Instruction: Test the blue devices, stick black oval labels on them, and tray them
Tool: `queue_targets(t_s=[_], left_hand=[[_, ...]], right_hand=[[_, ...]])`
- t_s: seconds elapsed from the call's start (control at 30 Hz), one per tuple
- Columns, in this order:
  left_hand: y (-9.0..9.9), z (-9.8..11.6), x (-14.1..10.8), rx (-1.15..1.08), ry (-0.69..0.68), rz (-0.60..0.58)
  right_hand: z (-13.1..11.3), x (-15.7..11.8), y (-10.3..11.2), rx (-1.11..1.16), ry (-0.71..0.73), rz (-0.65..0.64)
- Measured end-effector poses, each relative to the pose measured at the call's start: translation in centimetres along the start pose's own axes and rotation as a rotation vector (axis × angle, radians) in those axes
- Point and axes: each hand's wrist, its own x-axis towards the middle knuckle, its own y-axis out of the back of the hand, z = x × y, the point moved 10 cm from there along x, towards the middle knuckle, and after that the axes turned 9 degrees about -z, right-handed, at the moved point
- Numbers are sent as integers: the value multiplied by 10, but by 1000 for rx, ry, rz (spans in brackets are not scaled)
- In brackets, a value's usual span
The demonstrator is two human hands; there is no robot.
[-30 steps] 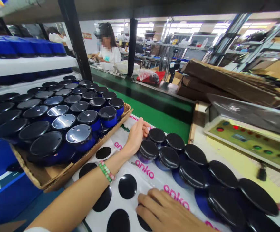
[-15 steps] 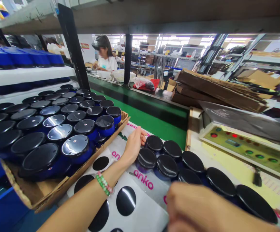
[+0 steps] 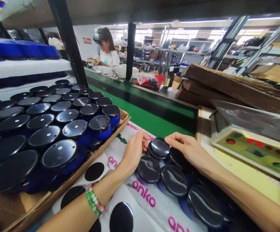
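Note:
My right hand [image 3: 182, 145] pinches the edge of a shiny black round sticker [image 3: 160, 147]. The sticker lies over the top of the far blue container, in the group in front of me. My left hand [image 3: 136, 149] is closed beside that container, its curled fingers close to its left side; what they hold, if anything, is hidden. Nearer me stand more blue containers with black round tops [image 3: 149, 169], on white film printed "anko" [image 3: 143, 193]. Below my left wrist, which wears a beaded bracelet [image 3: 93, 199], lies a white sheet of black round stickers [image 3: 121, 217].
At left, a cardboard tray [image 3: 101, 146] holds many blue containers with black tops. A green conveyor belt [image 3: 140, 109] runs behind. At right stands a control box [image 3: 258, 141] with lit buttons, below stacked cardboard [image 3: 226, 87]. A person [image 3: 108, 53] sits beyond the belt.
My right hand has moved up and away from me, from the near containers to the far one, where it now holds a black sticker. My left hand stays nearly in place. The view has shifted slightly.

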Motion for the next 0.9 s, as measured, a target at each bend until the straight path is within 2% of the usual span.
queue_targets(t_s=[0.37,0.9], left_hand=[[-3,1,-2,23,51,-16],[-5,0,-2,37,44,-48]], right_hand=[[6,2,1,-127,-46,36],[-6,-4,3,-276,46,103]])
